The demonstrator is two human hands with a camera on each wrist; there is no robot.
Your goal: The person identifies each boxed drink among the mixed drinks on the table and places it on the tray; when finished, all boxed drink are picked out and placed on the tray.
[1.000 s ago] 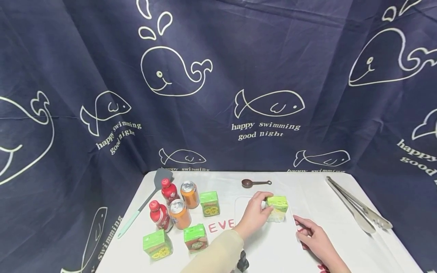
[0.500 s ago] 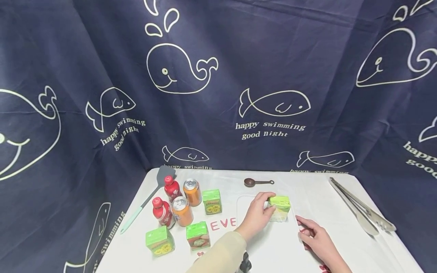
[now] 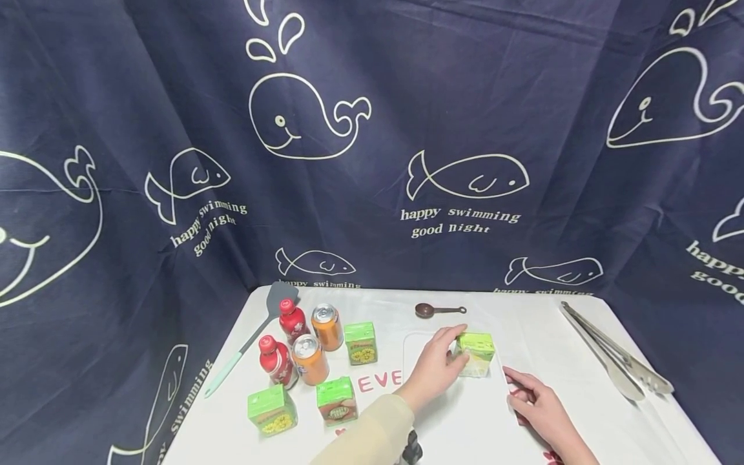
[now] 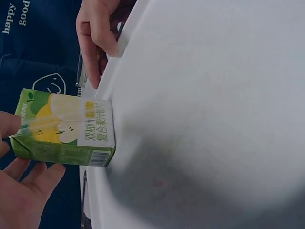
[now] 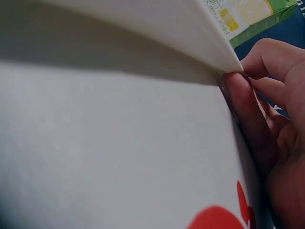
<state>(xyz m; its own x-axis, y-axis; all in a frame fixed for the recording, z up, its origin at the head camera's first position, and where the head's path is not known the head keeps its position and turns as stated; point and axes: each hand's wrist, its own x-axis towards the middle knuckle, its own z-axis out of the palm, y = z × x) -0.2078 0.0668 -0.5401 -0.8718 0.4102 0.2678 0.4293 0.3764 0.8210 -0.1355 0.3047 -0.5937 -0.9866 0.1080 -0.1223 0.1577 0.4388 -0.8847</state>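
A green and yellow juice carton (image 3: 476, 363) stands upright near the far right corner of a white tray (image 3: 465, 413). My left hand (image 3: 434, 367) is at the carton's left side, its thumb at the front face and its index finger by the top edge. In the left wrist view the thumb overlaps the carton (image 4: 71, 124), and the other fingertips sit right at its lower side. My right hand (image 3: 537, 407) pinches the tray's right edge. The right wrist view has its thumb (image 5: 243, 102) against the rim of the tray (image 5: 190, 38).
Left on the table are three green juice boxes (image 3: 360, 345), two orange cans (image 3: 310, 368), two red bottles (image 3: 276, 365) and a grey spatula (image 3: 256, 332). A brown measuring spoon (image 3: 438, 310) lies at the back, metal tongs (image 3: 616, 355) at the right. A dark blue curtain (image 3: 372, 161) hangs behind.
The head view has shifted slightly. My left index finger has moved a little up and left at the carton's top; carton, tray and right hand stay put.
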